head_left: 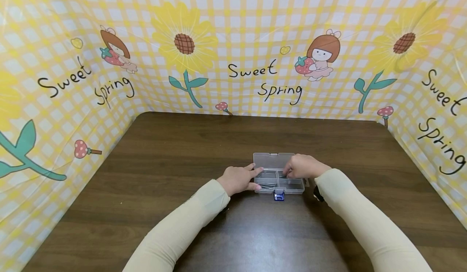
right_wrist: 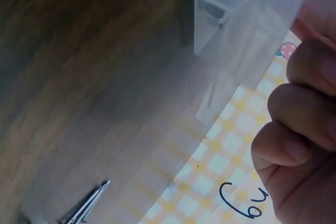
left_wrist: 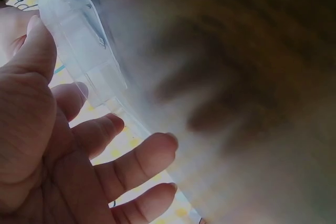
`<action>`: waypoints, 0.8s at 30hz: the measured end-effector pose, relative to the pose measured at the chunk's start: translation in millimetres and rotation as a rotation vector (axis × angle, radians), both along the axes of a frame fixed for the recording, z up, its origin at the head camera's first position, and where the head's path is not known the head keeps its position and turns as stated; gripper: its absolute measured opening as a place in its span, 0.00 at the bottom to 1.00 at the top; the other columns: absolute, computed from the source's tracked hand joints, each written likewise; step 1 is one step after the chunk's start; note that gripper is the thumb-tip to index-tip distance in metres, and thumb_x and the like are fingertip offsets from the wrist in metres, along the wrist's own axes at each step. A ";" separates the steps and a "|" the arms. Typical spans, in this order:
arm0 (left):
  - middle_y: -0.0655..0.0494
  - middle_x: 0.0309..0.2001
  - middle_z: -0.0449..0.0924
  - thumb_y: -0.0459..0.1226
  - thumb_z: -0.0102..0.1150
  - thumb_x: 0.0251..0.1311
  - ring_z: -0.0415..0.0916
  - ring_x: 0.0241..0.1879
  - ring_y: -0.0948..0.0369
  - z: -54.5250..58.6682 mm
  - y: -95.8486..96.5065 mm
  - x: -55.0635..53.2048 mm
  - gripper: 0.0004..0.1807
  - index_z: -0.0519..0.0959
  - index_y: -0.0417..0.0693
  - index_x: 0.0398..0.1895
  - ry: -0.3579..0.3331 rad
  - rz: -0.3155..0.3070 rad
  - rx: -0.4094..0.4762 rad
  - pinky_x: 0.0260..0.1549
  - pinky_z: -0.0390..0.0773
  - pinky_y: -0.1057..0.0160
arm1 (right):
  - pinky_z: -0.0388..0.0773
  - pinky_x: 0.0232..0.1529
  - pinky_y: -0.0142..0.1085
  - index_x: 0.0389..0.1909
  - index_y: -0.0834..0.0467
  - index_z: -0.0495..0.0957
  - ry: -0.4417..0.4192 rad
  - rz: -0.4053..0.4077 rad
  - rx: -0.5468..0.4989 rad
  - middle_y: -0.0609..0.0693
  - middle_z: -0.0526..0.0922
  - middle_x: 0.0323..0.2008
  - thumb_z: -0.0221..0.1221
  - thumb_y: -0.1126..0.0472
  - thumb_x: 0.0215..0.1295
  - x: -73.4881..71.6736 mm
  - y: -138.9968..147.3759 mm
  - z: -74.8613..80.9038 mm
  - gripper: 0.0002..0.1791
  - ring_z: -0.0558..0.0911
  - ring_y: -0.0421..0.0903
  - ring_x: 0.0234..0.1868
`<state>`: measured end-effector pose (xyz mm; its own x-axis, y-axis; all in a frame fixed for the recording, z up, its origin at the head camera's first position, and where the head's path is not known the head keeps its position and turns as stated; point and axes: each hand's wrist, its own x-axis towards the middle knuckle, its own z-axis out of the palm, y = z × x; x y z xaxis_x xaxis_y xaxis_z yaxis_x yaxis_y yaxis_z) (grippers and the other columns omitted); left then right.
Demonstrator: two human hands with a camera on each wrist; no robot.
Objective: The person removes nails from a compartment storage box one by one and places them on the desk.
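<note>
A clear plastic compartment box (head_left: pixel 290 186) lies with its lid (head_left: pixel 271 161) folded back. Thin metal nails or screws (head_left: pixel 267 185) lie in its front left compartment. At the box's left end is my left hand (head_left: pixel 238 179), thumb at the front and extended fingers toward the back, touching it. The left wrist view shows these fingers loosely spread. My right hand (head_left: pixel 306 166) reaches into the back right compartment with curled fingers. Something small and dark shows by its fingertips; whether they pinch it is hidden. In the right wrist view, small metal pieces (right_wrist: pixel 216 12) show through the box wall.
A blue latch (head_left: pixel 279 195) sticks out at the box's front. Brown wood-grain table (head_left: pixel 189 142) surrounds it, with a checked sunflower cloth (head_left: pixel 240 33) standing along the back and sides. Near my right wrist is a black object (head_left: pixel 318 194). Pointed metal pieces (right_wrist: pixel 86 204) show in the right wrist view.
</note>
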<state>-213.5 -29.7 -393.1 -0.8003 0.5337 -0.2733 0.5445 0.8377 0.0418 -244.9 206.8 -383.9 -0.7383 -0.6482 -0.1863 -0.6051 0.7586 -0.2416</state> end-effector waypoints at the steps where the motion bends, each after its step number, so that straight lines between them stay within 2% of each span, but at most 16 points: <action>1: 0.57 0.72 0.59 0.60 0.49 0.60 0.76 0.55 0.59 -0.1 0.3 -0.1 0.38 0.58 0.65 0.74 0.003 -0.001 -0.002 0.22 0.70 0.62 | 0.79 0.42 0.43 0.36 0.57 0.88 0.003 0.005 0.005 0.49 0.87 0.37 0.60 0.68 0.56 0.0 -0.4 -0.5 0.10 0.84 0.46 0.42; 9: 0.57 0.71 0.59 0.61 0.49 0.60 0.76 0.55 0.60 -0.8 1.7 -0.1 0.38 0.58 0.65 0.74 0.008 0.000 -0.015 0.23 0.71 0.61 | 0.79 0.42 0.42 0.37 0.57 0.88 0.014 0.000 0.040 0.50 0.87 0.37 0.60 0.70 0.56 -0.2 -5.9 -4.8 0.11 0.84 0.47 0.43; 16: 0.58 0.71 0.59 0.61 0.49 0.60 0.77 0.53 0.60 -1.3 2.3 -0.8 0.38 0.58 0.66 0.74 0.005 0.001 -0.024 0.21 0.69 0.62 | 0.80 0.39 0.40 0.32 0.55 0.88 0.058 0.015 0.082 0.46 0.86 0.33 0.63 0.68 0.58 0.5 -9.6 -4.5 0.08 0.83 0.42 0.36; 20: 0.57 0.71 0.59 0.61 0.49 0.59 0.77 0.53 0.60 -0.1 2.3 -1.1 0.38 0.58 0.66 0.74 0.005 0.004 -0.026 0.20 0.68 0.62 | 0.78 0.33 0.36 0.26 0.52 0.87 0.096 0.041 0.121 0.42 0.84 0.28 0.64 0.65 0.58 0.8 -11.5 -3.7 0.06 0.78 0.36 0.28; 24: 0.58 0.71 0.59 0.61 0.49 0.59 0.78 0.51 0.60 0.4 2.3 -1.0 0.38 0.58 0.66 0.74 0.013 0.003 -0.028 0.19 0.67 0.62 | 0.69 0.26 0.33 0.17 0.51 0.80 0.111 0.054 0.149 0.40 0.76 0.20 0.63 0.65 0.58 0.3 -13.6 -2.8 0.12 0.68 0.37 0.22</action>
<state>-214.5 -27.4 -392.7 -0.8056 0.5231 -0.2781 0.5419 0.8404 0.0110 -244.6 193.2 -386.7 -0.7249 -0.6586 -0.2022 -0.6623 0.7470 -0.0587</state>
